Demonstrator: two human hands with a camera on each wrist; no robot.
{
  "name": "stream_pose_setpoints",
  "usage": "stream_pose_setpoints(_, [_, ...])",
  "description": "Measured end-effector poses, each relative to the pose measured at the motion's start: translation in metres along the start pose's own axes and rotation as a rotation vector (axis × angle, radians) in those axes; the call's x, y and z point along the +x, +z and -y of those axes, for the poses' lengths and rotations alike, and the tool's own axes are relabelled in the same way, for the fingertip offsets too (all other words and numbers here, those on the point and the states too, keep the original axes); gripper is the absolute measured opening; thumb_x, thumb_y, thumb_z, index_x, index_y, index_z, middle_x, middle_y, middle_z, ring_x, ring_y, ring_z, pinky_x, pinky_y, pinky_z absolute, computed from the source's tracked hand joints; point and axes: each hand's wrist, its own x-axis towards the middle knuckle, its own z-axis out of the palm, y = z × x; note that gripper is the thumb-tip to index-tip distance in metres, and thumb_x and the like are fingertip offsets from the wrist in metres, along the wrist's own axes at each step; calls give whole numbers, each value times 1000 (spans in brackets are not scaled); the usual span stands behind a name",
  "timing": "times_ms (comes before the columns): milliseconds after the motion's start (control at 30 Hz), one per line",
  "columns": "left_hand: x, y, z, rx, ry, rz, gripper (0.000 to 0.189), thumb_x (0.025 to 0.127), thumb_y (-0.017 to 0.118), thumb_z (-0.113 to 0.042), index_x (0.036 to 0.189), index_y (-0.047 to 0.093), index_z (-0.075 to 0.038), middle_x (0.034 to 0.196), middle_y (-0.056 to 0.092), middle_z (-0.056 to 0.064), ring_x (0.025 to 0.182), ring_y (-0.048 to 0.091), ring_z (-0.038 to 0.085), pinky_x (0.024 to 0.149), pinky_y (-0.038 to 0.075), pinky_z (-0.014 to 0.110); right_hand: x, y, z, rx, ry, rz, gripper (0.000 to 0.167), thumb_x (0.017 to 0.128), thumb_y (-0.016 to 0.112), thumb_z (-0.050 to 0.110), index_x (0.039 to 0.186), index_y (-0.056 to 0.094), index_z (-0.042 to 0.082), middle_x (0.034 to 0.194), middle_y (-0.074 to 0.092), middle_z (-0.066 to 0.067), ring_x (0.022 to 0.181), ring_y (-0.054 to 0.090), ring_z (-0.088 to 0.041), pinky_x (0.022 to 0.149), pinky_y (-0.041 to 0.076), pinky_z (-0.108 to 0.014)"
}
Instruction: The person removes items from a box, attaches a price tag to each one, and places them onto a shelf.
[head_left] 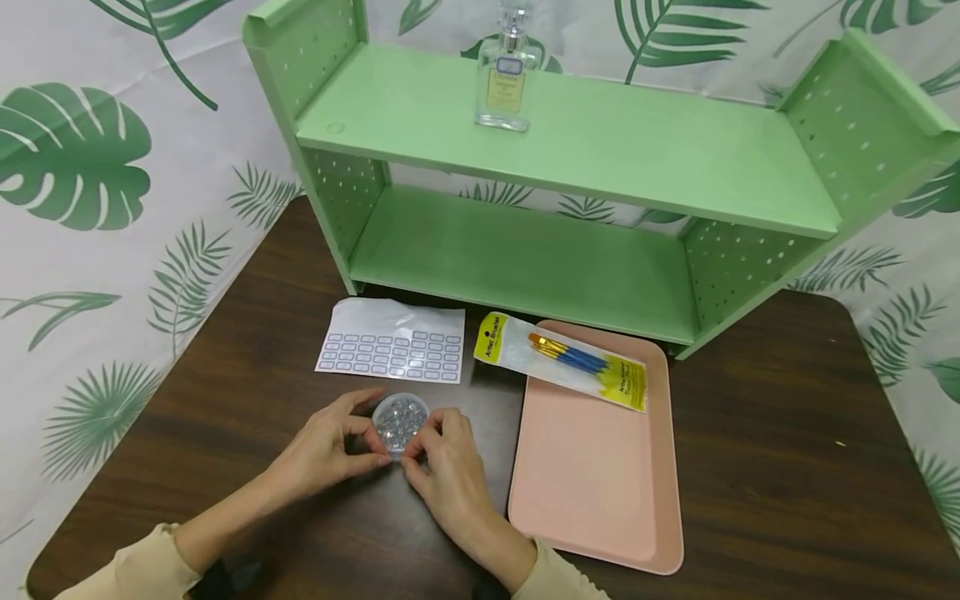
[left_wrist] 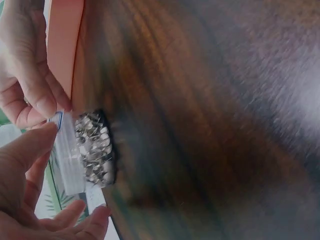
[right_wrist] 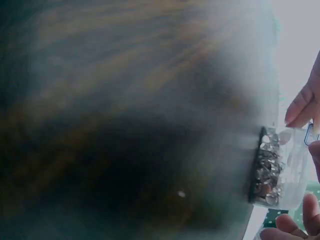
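Note:
A small round clear tub (head_left: 400, 422) of silvery thumbtacks stands on the table between both hands. In the left wrist view the tacks (left_wrist: 95, 150) fill its lower part, and a blue-bordered white label (left_wrist: 59, 120) shows at its side. The left hand (head_left: 326, 442) holds the tub, fingers round its far left side and thumb at the front by the label. Thumb and forefinger of the right hand (head_left: 450, 467) pinch the label at the near side of the tub. The right wrist view shows fingertips of both hands beside this label (right_wrist: 310, 135).
Behind the tub lies a sheet of labels (head_left: 390, 342). A pink tray (head_left: 581, 492) sits to the right, with a packet of artist brushes (head_left: 562, 360) across its far end. A green shelf (head_left: 517, 258) stands at the back, bearing a glass perfume bottle (head_left: 506, 83).

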Motion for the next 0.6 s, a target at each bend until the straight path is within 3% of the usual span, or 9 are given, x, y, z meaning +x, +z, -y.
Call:
stream_pose_setpoints(233, [-2,7,2,9,0,-38,28,67,84,-11,62,63,-29,125,57,17,108,59,31,88,47,49,-2,4,-2,-23,-66,-45,25,65,80,5,69,58,16,98,49,-2,90,49,-15,68,48,-26])
stream_pose_setpoints(600, [-2,11,1,52,5,-65,26,65,84,-8,61,64,-25,122,58,16,105,61,29,86,48,47,-2,6,-4,-30,-103,-56,25,64,79,3,69,58,15,97,48,-3,92,48,-16,69,47,-26])
